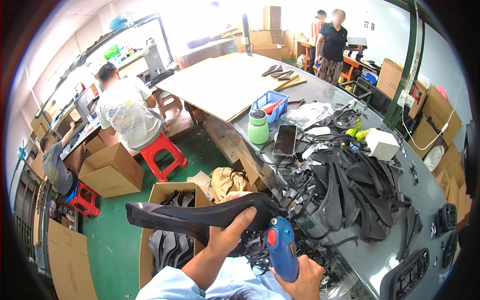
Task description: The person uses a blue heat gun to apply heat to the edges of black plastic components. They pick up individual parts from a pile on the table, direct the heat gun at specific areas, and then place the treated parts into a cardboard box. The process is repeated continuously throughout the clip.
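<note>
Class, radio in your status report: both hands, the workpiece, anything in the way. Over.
Left hand gripping long black piece. Right hand holding blue tool, red button facing up. Heap of black parts crowding table, rightward.

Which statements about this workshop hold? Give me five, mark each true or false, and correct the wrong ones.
1. The left hand holds a black curved piece. True.
2. A phone is beside a green bottle on the grey table. True.
3. The right hand grips the green bottle. False: the right hand holds a blue tool.
4. The blue basket sits on the floor. False: the blue basket is up on the grey table.
5. An open carton contains black pieces. True.
</note>
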`<state>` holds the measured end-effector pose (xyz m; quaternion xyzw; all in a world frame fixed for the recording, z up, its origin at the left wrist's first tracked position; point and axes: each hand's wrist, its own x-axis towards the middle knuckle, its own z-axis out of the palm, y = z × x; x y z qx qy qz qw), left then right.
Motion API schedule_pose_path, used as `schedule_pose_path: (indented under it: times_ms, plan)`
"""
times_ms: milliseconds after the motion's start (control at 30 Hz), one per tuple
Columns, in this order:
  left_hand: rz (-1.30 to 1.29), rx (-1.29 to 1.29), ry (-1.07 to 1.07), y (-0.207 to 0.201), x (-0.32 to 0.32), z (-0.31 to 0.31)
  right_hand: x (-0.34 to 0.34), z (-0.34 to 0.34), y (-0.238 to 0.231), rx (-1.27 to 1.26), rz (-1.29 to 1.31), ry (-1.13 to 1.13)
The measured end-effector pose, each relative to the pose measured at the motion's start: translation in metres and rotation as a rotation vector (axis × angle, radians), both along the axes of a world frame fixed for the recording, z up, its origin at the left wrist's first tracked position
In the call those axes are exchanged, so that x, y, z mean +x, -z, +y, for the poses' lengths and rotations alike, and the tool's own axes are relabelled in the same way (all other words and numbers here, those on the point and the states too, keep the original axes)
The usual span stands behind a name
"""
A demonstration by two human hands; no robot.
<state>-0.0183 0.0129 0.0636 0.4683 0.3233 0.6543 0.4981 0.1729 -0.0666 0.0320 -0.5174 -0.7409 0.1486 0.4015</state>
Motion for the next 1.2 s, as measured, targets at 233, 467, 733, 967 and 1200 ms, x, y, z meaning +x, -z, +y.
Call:
schedule_pose_path:
  times_ms: [233, 467, 733, 967, 1200]
  plan:
    - [0.07, 0.017, 0.046, 0.001, 0.001, 0.0, -0.002, 0.0, -0.009, -0.06, 0.087, -0.037]
    - [0.178, -0.07, 0.182, -0.021, -0.009, 0.002, 0.0, 0.002, -0.005, -0.005, -0.017, -0.004]
    - [0.842, 0.017, 0.278, -0.043, -0.029, 0.018, 0.003, 0.002, 0.0, 0.079, -0.105, -0.015]
    - [1.064, 0.338, 0.251, -0.027, -0.026, 0.025, 0.002, 0.002, -0.004, -0.005, 0.012, -0.097]
    - [0.862, 0.224, 0.246, 0.01, -0.01, 0.024, -0.006, 0.003, -0.02, -0.145, 0.191, -0.166]
